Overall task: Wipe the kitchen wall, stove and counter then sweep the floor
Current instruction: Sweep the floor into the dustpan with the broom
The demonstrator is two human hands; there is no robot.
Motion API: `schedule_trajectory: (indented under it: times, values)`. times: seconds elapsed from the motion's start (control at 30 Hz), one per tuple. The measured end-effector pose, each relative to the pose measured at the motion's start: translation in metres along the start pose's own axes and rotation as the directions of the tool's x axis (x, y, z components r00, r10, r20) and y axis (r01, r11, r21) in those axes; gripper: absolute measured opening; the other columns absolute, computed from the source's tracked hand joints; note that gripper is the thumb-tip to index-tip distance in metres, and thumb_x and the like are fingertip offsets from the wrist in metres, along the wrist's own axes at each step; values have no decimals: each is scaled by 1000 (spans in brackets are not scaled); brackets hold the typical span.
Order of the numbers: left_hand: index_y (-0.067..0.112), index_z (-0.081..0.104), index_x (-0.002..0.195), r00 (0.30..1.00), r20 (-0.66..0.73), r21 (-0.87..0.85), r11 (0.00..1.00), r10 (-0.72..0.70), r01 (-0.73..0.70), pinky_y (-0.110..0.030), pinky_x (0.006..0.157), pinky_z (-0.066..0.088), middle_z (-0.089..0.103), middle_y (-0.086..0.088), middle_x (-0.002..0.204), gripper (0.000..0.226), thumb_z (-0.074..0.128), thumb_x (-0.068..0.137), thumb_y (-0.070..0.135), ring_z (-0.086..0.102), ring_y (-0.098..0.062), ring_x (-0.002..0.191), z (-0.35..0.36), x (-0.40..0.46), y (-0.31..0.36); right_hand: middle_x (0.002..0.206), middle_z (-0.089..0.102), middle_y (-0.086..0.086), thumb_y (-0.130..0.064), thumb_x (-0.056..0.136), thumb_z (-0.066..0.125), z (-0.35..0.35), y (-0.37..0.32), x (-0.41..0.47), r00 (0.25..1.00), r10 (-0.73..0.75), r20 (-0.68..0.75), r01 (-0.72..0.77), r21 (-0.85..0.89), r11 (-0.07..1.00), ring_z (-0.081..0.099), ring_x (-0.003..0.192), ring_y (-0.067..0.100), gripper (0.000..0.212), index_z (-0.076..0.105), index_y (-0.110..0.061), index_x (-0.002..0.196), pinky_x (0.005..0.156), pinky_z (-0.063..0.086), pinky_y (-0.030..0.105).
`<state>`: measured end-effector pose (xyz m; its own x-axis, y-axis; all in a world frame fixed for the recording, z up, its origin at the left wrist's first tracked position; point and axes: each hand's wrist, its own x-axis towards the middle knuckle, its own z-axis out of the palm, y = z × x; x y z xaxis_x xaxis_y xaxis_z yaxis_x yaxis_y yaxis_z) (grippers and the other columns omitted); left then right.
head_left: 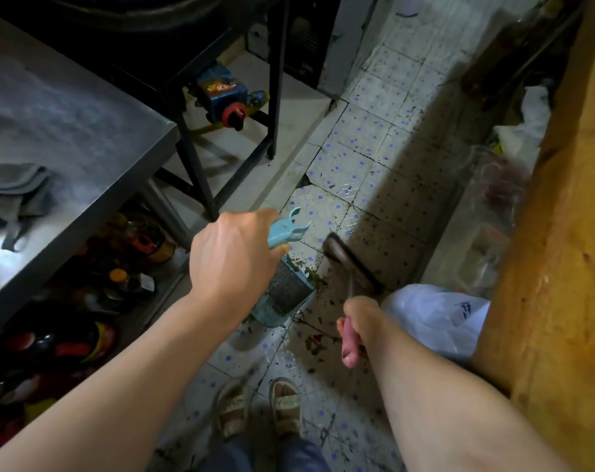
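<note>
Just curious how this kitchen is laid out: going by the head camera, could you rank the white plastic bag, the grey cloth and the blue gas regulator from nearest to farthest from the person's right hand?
1. White plastic bag: just right of the right hand, on the floor.
2. Blue gas regulator: far ahead, under the black stand.
3. Grey cloth: far left, on the steel table.

The last two are close in the picture.

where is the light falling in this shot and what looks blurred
Head view: a bright patch lands on the blue-dotted tiled floor and glares off the steel table at left; the dark broom head is motion-blurred, and the clear plastic bags at right are soft.
</note>
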<state>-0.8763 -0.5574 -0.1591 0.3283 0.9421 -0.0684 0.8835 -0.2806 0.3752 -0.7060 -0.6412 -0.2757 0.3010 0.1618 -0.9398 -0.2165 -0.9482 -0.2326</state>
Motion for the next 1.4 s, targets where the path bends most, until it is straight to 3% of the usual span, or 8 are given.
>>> schedule_trajectory:
  times: [0.13,0.23,0.43,0.67,0.83,0.97,1.17,1.4]
  values:
    - [28,61,98,999,44,-10,999,31,-30,-34,67,48,63,0,76,23,66,82,43,60,-27,77,7,1,-6,66,36,19,-19,99,29,14,15,12,997,68,36,-70,59,996,38,50,30,33,36,-3,72,24,38,23]
    - [25,60,96,997,54,3,998,61,-61,-34,67,47,63,-2,76,22,67,81,40,60,-29,77,7,0,-13,68,37,17,-16,99,29,36,22,14,996,77,45,-81,89,993,39,52,30,27,39,-4,77,25,39,22]
    - [23,60,93,990,102,12,995,102,-104,-34,66,45,63,-3,78,21,67,81,39,59,-31,79,-6,-5,-30,68,37,6,-3,99,29,69,35,-3,1000,-8,31,4,151,989,38,54,14,34,34,-11,66,26,32,12]
    - [25,60,93,987,111,15,993,116,-119,-35,67,49,62,-2,77,19,66,81,39,60,-30,76,-22,-22,-50,62,36,13,-14,99,31,76,44,-41,995,57,79,-67,132,989,41,37,26,33,36,-6,68,25,31,12]
    - [25,60,97,984,118,25,990,134,-138,-35,67,48,64,-3,80,23,67,81,41,61,-30,79,-29,-33,-57,63,38,9,-19,96,36,74,58,-50,993,116,34,-120,164,979,34,48,20,27,40,-9,71,27,33,13]
    - [24,61,94,980,117,29,986,158,-163,-34,65,46,64,-3,78,21,69,80,38,61,-31,78,-33,-38,-57,63,36,3,-24,97,32,78,72,-61,992,124,29,-127,119,985,33,54,14,35,38,-11,66,50,31,23]
    - [23,62,96,973,122,40,979,195,-201,-33,64,44,64,-5,79,23,69,80,39,60,-31,79,-27,-45,-53,68,39,3,-6,97,34,66,86,-59,998,41,-39,-25,348,937,38,52,12,28,37,-14,71,28,28,8]
    - [24,62,97,969,151,49,977,197,-207,-33,64,43,64,-3,80,26,67,80,43,59,-29,77,-14,-47,-48,66,43,7,-12,98,33,72,96,-54,997,66,38,-75,376,924,43,50,18,29,41,-9,70,40,39,20]
